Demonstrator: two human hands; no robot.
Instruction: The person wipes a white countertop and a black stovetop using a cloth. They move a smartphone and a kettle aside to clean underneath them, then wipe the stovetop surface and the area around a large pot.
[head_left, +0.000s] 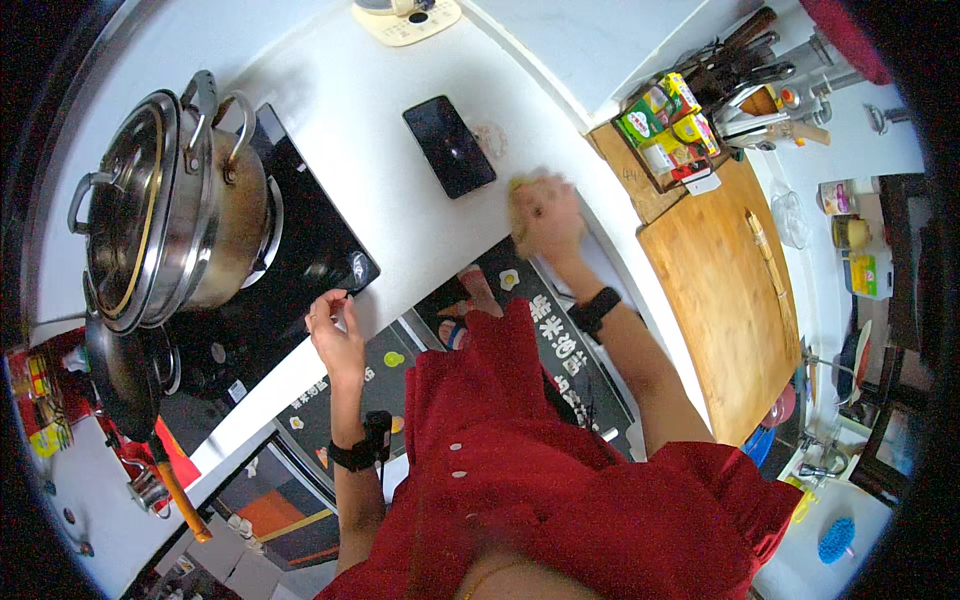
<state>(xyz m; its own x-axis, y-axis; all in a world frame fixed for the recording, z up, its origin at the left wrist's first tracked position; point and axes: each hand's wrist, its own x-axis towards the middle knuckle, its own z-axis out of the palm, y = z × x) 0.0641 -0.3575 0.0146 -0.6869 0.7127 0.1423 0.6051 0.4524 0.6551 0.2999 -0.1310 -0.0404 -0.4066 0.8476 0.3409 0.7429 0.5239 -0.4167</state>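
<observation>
My right hand (556, 221) is pressed over a yellowish cloth or sponge (519, 201), blurred, near the front edge of the white countertop (375, 172). Just beyond it lies a black smartphone (450, 147), screen up. A faint reddish ring-shaped mark (492, 140) shows on the counter beside the phone. My left hand (336, 330) hovers by the near corner of the black glass cooktop (330, 259), fingers loosely curled and apart with nothing visible in them. Whether its fingertips touch the cooktop edge is unclear.
A large lidded steel pot (187, 202) stands on the cooktop, with a dark wok (124, 375) beside it, its wooden handle jutting out. To the right are a wooden cutting board (712, 292) and a rack of seasoning packets (667, 135). A patterned floor mat (555, 330) lies below.
</observation>
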